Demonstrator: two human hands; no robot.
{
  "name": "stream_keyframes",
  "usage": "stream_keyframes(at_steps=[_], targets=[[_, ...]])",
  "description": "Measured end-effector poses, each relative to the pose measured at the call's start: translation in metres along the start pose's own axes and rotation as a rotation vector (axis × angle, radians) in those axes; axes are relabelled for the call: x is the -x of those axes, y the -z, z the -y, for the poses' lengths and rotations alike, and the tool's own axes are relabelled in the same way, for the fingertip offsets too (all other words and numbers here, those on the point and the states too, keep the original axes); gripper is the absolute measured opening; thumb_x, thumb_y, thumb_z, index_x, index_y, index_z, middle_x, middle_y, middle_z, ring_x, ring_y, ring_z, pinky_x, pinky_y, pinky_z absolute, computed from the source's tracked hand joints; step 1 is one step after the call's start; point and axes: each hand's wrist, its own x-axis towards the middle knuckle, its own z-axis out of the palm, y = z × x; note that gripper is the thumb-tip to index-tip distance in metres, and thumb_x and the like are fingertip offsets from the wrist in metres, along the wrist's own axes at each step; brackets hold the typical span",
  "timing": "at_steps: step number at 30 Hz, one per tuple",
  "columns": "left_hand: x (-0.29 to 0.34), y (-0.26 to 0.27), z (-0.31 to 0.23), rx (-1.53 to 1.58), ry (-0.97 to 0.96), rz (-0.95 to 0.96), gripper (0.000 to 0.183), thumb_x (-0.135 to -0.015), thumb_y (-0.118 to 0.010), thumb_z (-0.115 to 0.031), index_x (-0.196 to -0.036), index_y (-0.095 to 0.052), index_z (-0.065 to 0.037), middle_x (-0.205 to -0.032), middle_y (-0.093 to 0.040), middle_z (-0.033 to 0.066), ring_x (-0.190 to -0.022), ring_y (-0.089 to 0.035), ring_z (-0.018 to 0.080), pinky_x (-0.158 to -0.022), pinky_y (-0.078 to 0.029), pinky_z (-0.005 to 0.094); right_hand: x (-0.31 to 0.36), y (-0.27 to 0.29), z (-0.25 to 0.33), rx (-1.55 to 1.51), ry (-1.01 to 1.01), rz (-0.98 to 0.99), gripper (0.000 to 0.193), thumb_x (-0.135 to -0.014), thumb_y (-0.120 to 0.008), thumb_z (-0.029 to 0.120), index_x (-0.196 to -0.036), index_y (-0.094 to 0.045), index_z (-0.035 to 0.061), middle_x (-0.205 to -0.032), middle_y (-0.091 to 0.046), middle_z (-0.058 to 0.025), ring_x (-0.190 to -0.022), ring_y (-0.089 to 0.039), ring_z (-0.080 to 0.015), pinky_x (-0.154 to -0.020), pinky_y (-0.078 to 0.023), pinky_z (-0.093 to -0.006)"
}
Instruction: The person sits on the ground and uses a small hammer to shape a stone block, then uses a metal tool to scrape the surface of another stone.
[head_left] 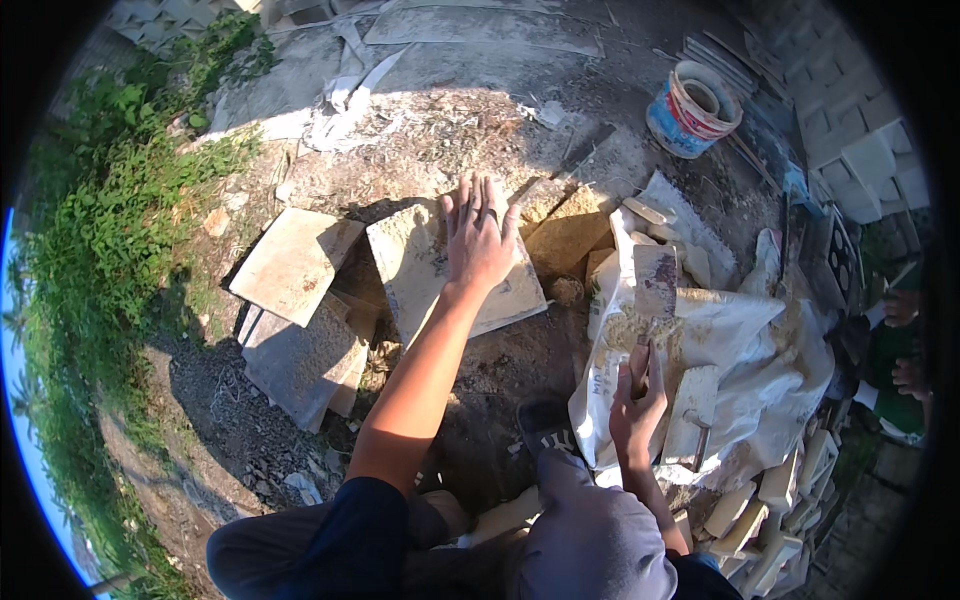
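1 slab (415,268), pale, squarish, yellow-dusted, ahead of the person; left hand (482,242) flat atop, fingers slightly spread, grasping nothing. 1 stained broad-bladed tool (656,282), over white sheeting (745,325); right hand (636,412) curled round handle.

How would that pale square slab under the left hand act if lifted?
The slab will probably stay stiff: its face looks flat and unbent. It looks like stone or concrete, so it may feel heavy for its size. Sandy grit on its face could make the left hand slip.
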Motion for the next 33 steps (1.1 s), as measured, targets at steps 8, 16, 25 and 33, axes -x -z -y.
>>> stream_keyframes(at_steps=[8,16,25,33], targets=[[0.095,-0.001,-0.021,0.440,-0.110,-0.267,0.031,-0.107,-0.041,-0.011,-0.121,-0.064,0.004,-0.142,-0.059,0.0249,-0.138,-0.049,0.0472,-0.118,-0.033,0.0574,0.049,0.141,-0.095,0.715,-0.040,0.025,0.035,-0.091,-0.070,0.010,-0.124,-0.068,-0.0017,-0.104,-0.074,-0.0239,-0.098,-0.070,-0.0451,-0.087,-0.055,-0.0482],[0.132,0.013,-0.025,0.466,0.004,-0.296,0.013,-0.097,-0.065,-0.007,-0.099,-0.069,0.006,-0.115,-0.070,0.0232,-0.117,-0.064,0.0432,-0.106,-0.048,0.0502,0.031,0.211,-0.154,0.841,-0.147,-0.136,0.027,-0.091,-0.071,0.012,-0.117,-0.067,0.0035,-0.107,-0.071,-0.0241,-0.100,-0.067,-0.0483,-0.083,-0.053,-0.0514],[0.147,0.069,0.014,0.499,0.452,-0.654,0.018,-0.103,-0.059,-0.014,-0.108,-0.069,0.000,-0.110,-0.072,0.0182,-0.110,-0.066,0.0374,-0.098,-0.050,0.0442,-0.015,0.219,-0.035,0.715,0.101,-0.006,0.026,-0.094,-0.073,0.020,-0.112,-0.070,0.0012,-0.082,-0.068,-0.0147,-0.073,-0.064,-0.0249,-0.070,-0.052,-0.0371],[0.135,0.065,0.057,0.532,0.467,-0.598,0.038,-0.109,-0.044,-0.023,-0.131,-0.061,0.003,-0.137,-0.059,0.0260,-0.133,-0.052,0.0445,-0.112,-0.041,0.0495,-0.100,0.030,0.158,0.922,0.790,0.707,0.029,-0.097,-0.067,0.011,-0.123,-0.065,-0.0018,-0.116,-0.068,-0.0242,-0.097,-0.068,-0.0384,-0.087,-0.054,-0.0456]])
